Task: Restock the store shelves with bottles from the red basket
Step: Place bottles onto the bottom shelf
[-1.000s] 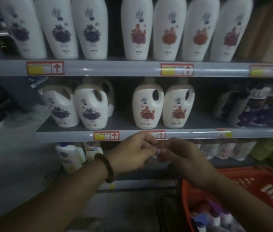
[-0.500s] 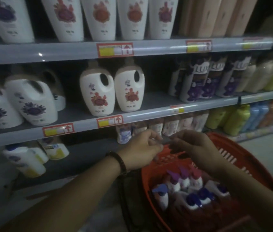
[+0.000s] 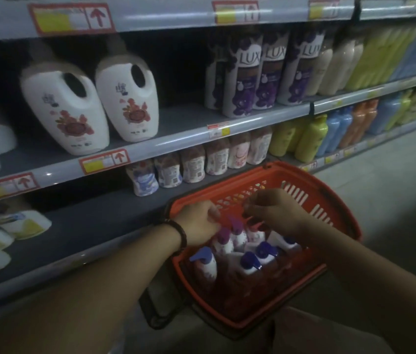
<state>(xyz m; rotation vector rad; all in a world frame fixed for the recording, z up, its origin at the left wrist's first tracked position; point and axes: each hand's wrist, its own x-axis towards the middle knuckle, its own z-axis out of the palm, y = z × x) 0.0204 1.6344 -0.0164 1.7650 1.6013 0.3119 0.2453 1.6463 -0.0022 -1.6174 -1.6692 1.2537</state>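
basket (image 3: pixel 334 200) red, slotted; white pump bottles (image 3: pixel 207 268) inside, purple-blue tops; left hand (image 3: pixel 199 223), right hand (image 3: pixel 276 213) grip unclear.

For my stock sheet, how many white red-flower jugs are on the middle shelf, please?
2: left jug and right jug side by side, left of the LUX bottles; others may hide behind.

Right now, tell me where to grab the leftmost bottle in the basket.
Take the bottle round its neck, under the blue pump head, from above: it stands roughly upright, body low in the basket, so only the top is free.
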